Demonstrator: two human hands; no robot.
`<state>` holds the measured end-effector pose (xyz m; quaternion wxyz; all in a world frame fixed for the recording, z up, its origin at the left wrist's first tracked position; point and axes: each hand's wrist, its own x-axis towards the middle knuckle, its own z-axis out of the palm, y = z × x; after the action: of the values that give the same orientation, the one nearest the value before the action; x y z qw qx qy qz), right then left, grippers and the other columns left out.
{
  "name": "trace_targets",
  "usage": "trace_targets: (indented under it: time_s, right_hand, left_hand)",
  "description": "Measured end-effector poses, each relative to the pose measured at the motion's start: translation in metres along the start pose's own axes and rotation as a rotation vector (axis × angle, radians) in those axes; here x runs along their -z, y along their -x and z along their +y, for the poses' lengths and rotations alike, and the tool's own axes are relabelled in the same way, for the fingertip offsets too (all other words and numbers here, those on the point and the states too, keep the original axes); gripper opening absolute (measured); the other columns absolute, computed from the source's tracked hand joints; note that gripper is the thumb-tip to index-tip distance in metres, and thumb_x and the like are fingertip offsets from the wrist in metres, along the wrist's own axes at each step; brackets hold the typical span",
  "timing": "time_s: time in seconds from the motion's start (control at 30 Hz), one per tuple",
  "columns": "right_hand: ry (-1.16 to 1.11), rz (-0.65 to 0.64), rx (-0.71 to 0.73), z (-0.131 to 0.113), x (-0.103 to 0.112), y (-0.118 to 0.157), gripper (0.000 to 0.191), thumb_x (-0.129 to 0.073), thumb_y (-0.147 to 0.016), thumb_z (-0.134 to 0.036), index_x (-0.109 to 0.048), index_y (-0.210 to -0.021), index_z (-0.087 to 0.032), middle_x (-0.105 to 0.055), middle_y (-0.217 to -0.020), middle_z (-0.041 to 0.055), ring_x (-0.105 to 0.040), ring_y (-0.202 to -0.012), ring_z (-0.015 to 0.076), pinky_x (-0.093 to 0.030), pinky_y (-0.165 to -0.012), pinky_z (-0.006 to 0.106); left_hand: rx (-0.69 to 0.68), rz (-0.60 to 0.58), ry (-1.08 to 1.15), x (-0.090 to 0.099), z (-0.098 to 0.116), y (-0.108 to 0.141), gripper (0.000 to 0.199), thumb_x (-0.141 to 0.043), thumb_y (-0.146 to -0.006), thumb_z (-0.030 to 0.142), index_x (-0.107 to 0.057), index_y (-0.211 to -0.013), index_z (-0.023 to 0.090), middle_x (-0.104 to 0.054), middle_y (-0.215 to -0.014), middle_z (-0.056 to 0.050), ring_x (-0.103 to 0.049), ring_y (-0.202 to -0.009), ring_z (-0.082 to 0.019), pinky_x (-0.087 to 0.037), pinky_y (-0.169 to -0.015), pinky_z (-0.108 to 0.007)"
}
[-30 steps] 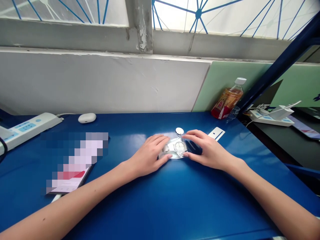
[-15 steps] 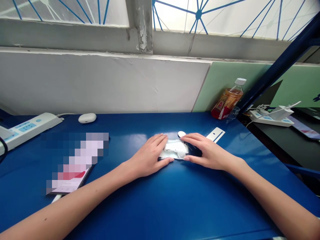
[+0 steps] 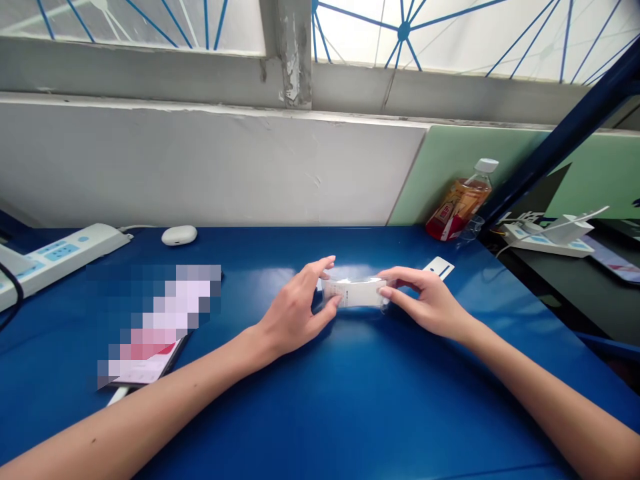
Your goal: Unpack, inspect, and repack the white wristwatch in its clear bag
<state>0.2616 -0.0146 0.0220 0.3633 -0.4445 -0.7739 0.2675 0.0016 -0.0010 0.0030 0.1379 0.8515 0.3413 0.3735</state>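
A small clear plastic packet with a white printed label faces me above the blue table, between my hands. My right hand pinches its right end between thumb and fingers. At the packet's left end, the thumb of my left hand touches the label's edge, while the index finger is raised and apart from the thumb. A white card with a dark stripe lies just beyond my right hand, partly covered by it.
On the left lie a phone, partly pixelated, a white earbud case and a power strip. A drink bottle leans at the back right, near a blue post. Another power strip sits farther right.
The packet has been tilted up, so its printed label now shows. My right fingers have closed on its end, and my left fingers have lifted off its top. The round white item is no longer visible.
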Motion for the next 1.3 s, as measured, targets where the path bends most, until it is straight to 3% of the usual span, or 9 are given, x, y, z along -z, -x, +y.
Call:
trace_targets:
  time_s: [0.13,0.27,0.37,0.5,0.6,0.9,1.13,1.3]
  right_hand:
    - [-0.022,-0.021,-0.106,0.006,-0.005,-0.001,0.028,-0.061,-0.092,-0.037,-0.066,-0.111,-0.018,-0.071,-0.079,0.0038,-0.066,-0.068,0.0181,-0.058,-0.064,0.032]
    - [0.237,-0.022,0.03,0.011,-0.006,0.001,0.025,-0.055,-0.095,-0.034,-0.065,-0.114,-0.021,-0.071,-0.1,0.009,-0.069,-0.087,0.0226,-0.058,-0.078,0.038]
    - [0.381,-0.064,0.157,0.01,-0.001,0.001,0.03,-0.055,-0.095,-0.035,-0.064,-0.121,-0.022,-0.063,-0.125,0.0136,-0.063,-0.112,0.0285,-0.054,-0.095,0.046]
    - [0.416,-0.238,0.219,0.005,0.007,0.0,0.045,-0.065,-0.088,-0.045,-0.061,-0.126,-0.02,-0.065,-0.123,0.0147,-0.061,-0.114,0.0308,-0.054,-0.094,0.047]
    - [0.397,-0.261,0.194,0.003,0.008,0.0,0.053,-0.07,-0.083,-0.049,-0.061,-0.125,-0.017,-0.066,-0.122,0.0156,-0.062,-0.111,0.0307,-0.055,-0.093,0.045]
    - [0.365,-0.227,0.199,0.001,0.006,-0.001,0.045,-0.072,-0.082,-0.046,-0.065,-0.119,-0.02,-0.069,-0.117,0.0139,-0.064,-0.11,0.0303,-0.055,-0.093,0.045]
    - [0.448,-0.137,0.178,0.007,0.002,0.003,0.034,-0.067,-0.085,-0.041,-0.069,-0.111,-0.018,-0.062,-0.123,0.0159,-0.061,-0.11,0.0306,-0.053,-0.091,0.046]
    - [0.496,-0.096,0.117,0.004,-0.001,0.003,0.024,-0.057,-0.089,-0.027,-0.071,-0.106,-0.018,-0.066,-0.09,0.01,-0.063,-0.082,0.024,-0.054,-0.071,0.037]
  left_hand:
    - [-0.036,-0.119,-0.028,-0.001,-0.001,0.0,0.057,-0.064,-0.089,0.028,-0.04,-0.141,0.021,-0.051,-0.137,-0.013,-0.054,-0.124,-0.028,-0.049,-0.103,-0.042]
    - [0.021,-0.254,-0.05,0.0,-0.001,-0.002,0.058,-0.072,-0.083,0.039,-0.051,-0.134,0.02,-0.057,-0.126,-0.012,-0.058,-0.116,-0.029,-0.052,-0.097,-0.043]
    - [0.022,-0.299,-0.096,0.0,-0.003,-0.004,0.055,-0.067,-0.087,0.045,-0.053,-0.133,0.019,-0.058,-0.13,-0.014,-0.052,-0.125,-0.033,-0.046,-0.104,-0.05]
    - [0.029,-0.396,-0.151,0.002,-0.006,-0.007,0.059,-0.058,-0.093,0.051,-0.05,-0.14,0.016,-0.05,-0.145,-0.016,-0.036,-0.141,-0.037,-0.036,-0.112,-0.055]
    - [0.031,-0.451,-0.168,0.005,-0.009,-0.01,0.066,-0.058,-0.091,0.058,-0.049,-0.142,0.016,-0.049,-0.148,-0.016,-0.033,-0.143,-0.038,-0.034,-0.113,-0.055]
    - [0.004,-0.355,-0.2,0.003,-0.011,-0.008,0.068,-0.063,-0.086,0.058,-0.054,-0.137,0.015,-0.057,-0.14,-0.016,-0.045,-0.136,-0.037,-0.038,-0.11,-0.054]
    - [0.002,-0.374,-0.21,0.002,-0.011,-0.008,0.07,-0.062,-0.086,0.06,-0.053,-0.137,0.013,-0.055,-0.141,-0.017,-0.043,-0.138,-0.036,-0.037,-0.111,-0.053]
    - [-0.004,-0.375,-0.199,0.003,-0.012,-0.009,0.069,-0.063,-0.086,0.058,-0.053,-0.136,0.012,-0.056,-0.14,-0.017,-0.043,-0.137,-0.036,-0.038,-0.111,-0.052]
